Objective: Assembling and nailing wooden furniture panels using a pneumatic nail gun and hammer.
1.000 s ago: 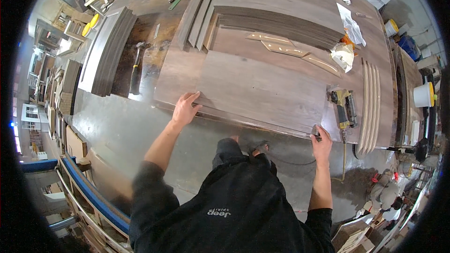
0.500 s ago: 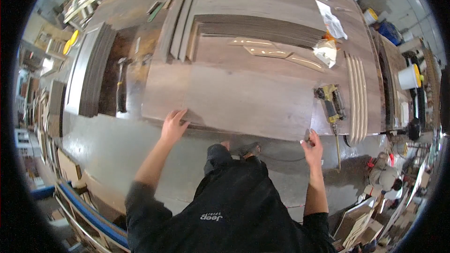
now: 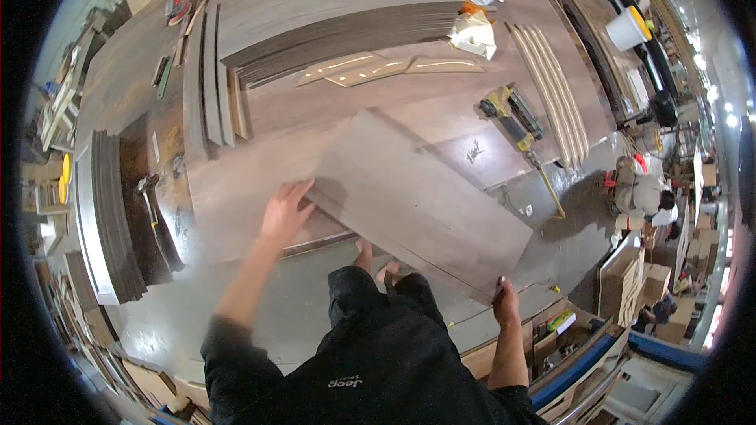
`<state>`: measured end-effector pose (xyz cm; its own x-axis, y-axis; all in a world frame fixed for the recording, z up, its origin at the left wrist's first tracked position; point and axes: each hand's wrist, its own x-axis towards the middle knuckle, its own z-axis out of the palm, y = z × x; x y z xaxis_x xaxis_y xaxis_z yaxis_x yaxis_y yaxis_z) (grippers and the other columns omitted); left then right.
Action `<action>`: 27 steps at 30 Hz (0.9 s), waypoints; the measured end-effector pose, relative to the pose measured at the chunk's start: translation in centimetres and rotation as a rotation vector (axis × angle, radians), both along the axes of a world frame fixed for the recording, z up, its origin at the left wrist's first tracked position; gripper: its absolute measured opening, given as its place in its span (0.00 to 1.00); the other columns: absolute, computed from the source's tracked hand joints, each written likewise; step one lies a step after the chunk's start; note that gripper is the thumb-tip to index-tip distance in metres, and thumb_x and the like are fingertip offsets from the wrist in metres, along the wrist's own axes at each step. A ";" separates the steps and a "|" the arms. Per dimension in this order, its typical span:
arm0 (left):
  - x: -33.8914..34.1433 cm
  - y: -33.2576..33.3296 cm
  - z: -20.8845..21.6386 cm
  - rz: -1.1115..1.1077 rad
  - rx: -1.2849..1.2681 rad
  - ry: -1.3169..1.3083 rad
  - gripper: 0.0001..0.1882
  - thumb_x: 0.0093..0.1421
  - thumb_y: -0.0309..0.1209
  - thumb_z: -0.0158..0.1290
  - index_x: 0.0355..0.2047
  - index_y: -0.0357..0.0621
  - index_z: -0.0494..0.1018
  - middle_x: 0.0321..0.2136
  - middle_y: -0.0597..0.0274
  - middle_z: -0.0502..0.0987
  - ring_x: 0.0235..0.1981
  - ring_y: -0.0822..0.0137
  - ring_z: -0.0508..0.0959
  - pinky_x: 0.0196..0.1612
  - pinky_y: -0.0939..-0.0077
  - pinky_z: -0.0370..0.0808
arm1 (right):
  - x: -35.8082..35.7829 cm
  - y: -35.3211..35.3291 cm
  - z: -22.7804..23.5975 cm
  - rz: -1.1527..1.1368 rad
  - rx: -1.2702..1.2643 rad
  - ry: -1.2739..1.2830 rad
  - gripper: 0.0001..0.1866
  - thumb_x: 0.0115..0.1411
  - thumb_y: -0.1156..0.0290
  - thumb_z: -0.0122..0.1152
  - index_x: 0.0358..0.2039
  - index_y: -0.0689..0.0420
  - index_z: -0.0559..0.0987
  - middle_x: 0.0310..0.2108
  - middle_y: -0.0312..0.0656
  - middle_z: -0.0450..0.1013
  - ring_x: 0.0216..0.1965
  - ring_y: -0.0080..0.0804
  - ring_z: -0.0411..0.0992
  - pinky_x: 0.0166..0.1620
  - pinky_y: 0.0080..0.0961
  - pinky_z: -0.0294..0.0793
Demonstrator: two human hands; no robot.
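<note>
A flat grey-brown board (image 3: 429,201) slants across the near edge of the large worktable (image 3: 236,212), its right end jutting out over the floor. My left hand (image 3: 287,214) grips the board's left end, fingertips over the edge. My right hand (image 3: 506,301) is closed on the near right corner, thumb on top; its other fingers are mostly hidden. Beyond the board lies a yellow and black nail gun (image 3: 513,120) with its hose hanging off the table. Small dark bits (image 3: 474,151) are scattered beside it.
Ribbed light strips (image 3: 551,90) lie right of the nail gun. Glue-marked wood pieces (image 3: 390,67) sit before stacked dark boards (image 3: 339,39). Leftward are a hammer (image 3: 156,216), upright grey panels (image 3: 211,79) and stacked framed panels (image 3: 106,216). Another person (image 3: 639,193) crouches at right.
The board, flat on the table before, is now turned with its right end drawn toward me off the edge. Both hands have taken hold of it. My view has swung rightward.
</note>
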<state>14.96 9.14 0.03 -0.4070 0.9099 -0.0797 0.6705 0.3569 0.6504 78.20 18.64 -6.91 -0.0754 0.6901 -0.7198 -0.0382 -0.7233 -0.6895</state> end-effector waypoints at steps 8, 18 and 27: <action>10.2 4.6 -1.5 0.155 0.192 0.106 0.36 0.56 0.32 0.64 0.64 0.40 0.64 0.58 0.42 0.71 0.59 0.43 0.68 0.63 0.51 0.64 | -7.4 -11.9 3.0 -0.217 -0.075 0.124 0.09 0.64 0.64 0.62 0.38 0.55 0.75 0.33 0.35 0.70 0.32 0.29 0.70 0.39 0.33 0.73; 28.4 -14.3 -1.4 0.329 0.077 -0.850 0.38 0.69 0.26 0.50 0.74 0.40 0.45 0.62 0.46 0.66 0.61 0.57 0.69 0.62 0.63 0.67 | -17.2 -19.2 2.5 0.166 -0.127 0.356 0.19 0.70 0.55 0.54 0.48 0.59 0.77 0.38 0.41 0.78 0.38 0.33 0.76 0.42 0.30 0.75; 20.3 -23.1 -2.2 0.270 -0.065 -0.963 0.36 0.69 0.24 0.49 0.75 0.47 0.48 0.40 0.65 0.78 0.40 0.74 0.74 0.41 0.76 0.74 | -11.8 -13.3 5.4 0.139 0.026 0.400 0.29 0.69 0.53 0.54 0.64 0.56 0.71 0.50 0.40 0.76 0.44 0.31 0.75 0.48 0.31 0.75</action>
<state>35.22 -13.96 -2.18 -0.3354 0.7789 -0.5298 -0.2398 0.4733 0.8476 66.42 5.31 -1.54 -0.4390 0.6710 -0.5976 -0.2092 -0.7231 -0.6582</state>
